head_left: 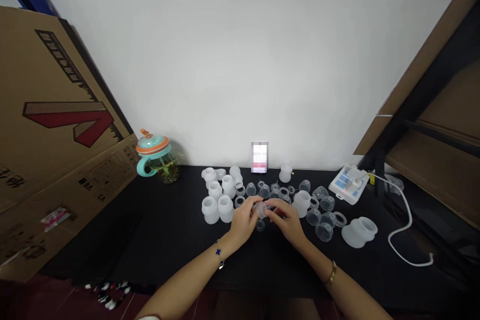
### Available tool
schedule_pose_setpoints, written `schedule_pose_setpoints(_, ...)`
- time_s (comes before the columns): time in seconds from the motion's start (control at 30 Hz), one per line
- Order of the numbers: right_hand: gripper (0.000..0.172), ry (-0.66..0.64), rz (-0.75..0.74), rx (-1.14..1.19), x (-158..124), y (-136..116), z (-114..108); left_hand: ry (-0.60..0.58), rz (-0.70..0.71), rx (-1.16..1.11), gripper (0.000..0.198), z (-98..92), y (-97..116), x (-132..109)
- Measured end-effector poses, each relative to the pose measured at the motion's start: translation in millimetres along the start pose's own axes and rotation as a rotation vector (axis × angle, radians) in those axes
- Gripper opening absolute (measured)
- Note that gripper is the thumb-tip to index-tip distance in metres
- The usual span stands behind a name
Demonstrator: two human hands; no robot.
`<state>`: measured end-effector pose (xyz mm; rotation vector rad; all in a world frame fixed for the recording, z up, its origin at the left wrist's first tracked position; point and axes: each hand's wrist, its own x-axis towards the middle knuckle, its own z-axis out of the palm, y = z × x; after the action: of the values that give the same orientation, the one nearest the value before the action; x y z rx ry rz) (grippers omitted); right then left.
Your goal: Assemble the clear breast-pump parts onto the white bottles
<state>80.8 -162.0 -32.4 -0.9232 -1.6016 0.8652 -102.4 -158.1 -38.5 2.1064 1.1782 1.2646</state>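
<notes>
My left hand point(243, 220) and my right hand point(288, 221) meet above the table, fingertips closed around a small clear bottle part point(261, 209). It looks round and ringed, like a nipple collar, but the fingers partly cover it. Just below lies another clear round piece point(260, 225). Left of my hands stand several frosted white baby bottles point(210, 211) without tops. Close to my right hand is another frosted bottle point(301, 204), with several clear dome caps point(324, 231) and clear rings point(340, 219) around it. More clear caps point(264, 191) lie behind my hands.
A frosted bottle point(359, 233) lies tilted at right, near a white power strip point(349, 185) and its cable point(409, 212). A lit phone point(259, 158) leans on the wall. A teal-lidded glass jug point(168, 170) stands at left beside a large cardboard box point(56, 160).
</notes>
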Motion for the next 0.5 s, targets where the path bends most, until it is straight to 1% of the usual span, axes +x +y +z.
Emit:
schedule_pose_setpoints(0.07,0.02,0.024,-0.048,-0.045,-1.1,-2.3,0.8,-0.011,-0.008,0.002,0.028,0.6,-0.8,0.0)
schedule_pose_setpoints(0.23,0.018,0.043,-0.098,-0.102,-3.1,-6.7,1.9,-0.029,0.015,0.014,0.029,1.6,-0.2,0.6)
schedule_pose_setpoints(0.37,0.018,0.076,-0.115,-0.112,-2.9,-7.1,1.5,-0.042,0.04,0.017,0.039,1.7,3.3,1.0)
schedule_pose_setpoints(0.5,0.019,0.098,-0.118,-0.149,-2.4,-7.8,0.2,-0.076,0.034,0.015,0.048,2.5,6.6,0.6)
